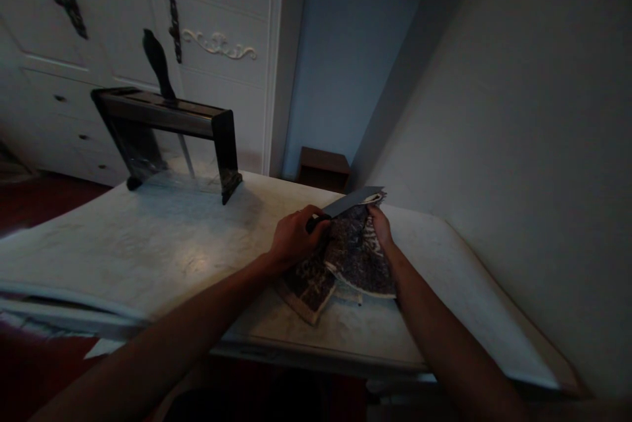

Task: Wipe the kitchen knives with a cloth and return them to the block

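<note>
Left fingers [320, 219] grip the black-handled, broad-bladed knife [353, 199]; right fingers [375, 214] pinch the brown-and-white patterned cloth [358, 251]; no writing legible.

This looks like a room in a home: a white built-in cabinet [222, 14] fills the far side, its panelled doors carrying ornate dark handles [175, 30] and a scrolled white moulding [220, 45], with small-knobbed drawers [81, 137] lower down at the left; the floor [54, 195] is dark red, plain pale walls [518, 99] rise at the right, and a small brown wooden box-like unit [323, 168] stands beyond the marble-patterned worktop [197, 231], where a knife block [168, 109] suggests household use, though which room it is cannot be told
</note>
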A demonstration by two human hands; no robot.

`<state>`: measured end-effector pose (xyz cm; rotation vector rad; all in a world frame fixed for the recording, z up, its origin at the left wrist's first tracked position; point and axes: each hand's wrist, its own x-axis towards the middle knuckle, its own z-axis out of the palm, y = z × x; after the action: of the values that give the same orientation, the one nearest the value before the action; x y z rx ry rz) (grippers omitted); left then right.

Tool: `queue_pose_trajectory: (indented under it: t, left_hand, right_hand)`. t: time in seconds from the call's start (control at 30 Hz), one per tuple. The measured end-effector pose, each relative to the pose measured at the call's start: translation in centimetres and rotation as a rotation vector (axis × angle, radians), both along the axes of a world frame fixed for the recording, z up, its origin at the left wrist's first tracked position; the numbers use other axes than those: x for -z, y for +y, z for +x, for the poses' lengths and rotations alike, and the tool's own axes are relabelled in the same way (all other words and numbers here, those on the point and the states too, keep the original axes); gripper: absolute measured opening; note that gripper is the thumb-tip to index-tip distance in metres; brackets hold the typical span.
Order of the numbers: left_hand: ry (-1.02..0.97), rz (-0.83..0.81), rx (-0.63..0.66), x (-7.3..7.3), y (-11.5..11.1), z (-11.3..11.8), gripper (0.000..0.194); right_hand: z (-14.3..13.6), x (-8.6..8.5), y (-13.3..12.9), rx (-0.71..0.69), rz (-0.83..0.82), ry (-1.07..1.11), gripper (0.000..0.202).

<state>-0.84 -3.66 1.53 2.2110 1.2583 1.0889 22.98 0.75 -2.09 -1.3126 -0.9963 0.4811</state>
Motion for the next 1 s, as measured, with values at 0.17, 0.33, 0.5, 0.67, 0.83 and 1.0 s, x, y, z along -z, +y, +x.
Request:
queue_pose_trajectory:
  t: [0.17, 0.33, 0.5, 0.67, 0.83, 1.0]
  left_hand:
    - [-0.122, -0.043, 0.071, 0.1, 0.0, 0.0, 0.036]
    - [-0.28, -0.113, 0.123, 0.0, 0.3, -0.1, 0.04]
    - [-0.494, -0.308, 0.178, -0.4, 0.4, 0.0, 0.042]
    - [-0.651, -0.502, 0.235, -0.7, 0.6, 0.0, 0.046]
    - [-0.711, -0.547, 0.269, -0.6, 1.2, -0.1, 0.041]
    - [-0.768, -0.628, 0.295, -0.6, 1.4, -0.3, 0.039]
  right_hand:
    - [-2.3, -1.5, -1.5, -0.092, -0.066, 0.024, 0.048]
    - [-4.1, -2.5, -3.0, -0.117, -0.021, -0.076, 0.044]
    - [-4.8, -3.1, -4.0, -0.172, 0.048, -0.239, 0.039]
    - [-4.8, -3.2, -4.3, -0.176, 0.043, -0.344, 0.034]
    - [-3.9, -2.9, -3.7, 0.031, 0.034, -0.281, 0.039]
    - [-1.4, -2.0, -2.4, 0.176, -0.041, -0.037, 0.029]
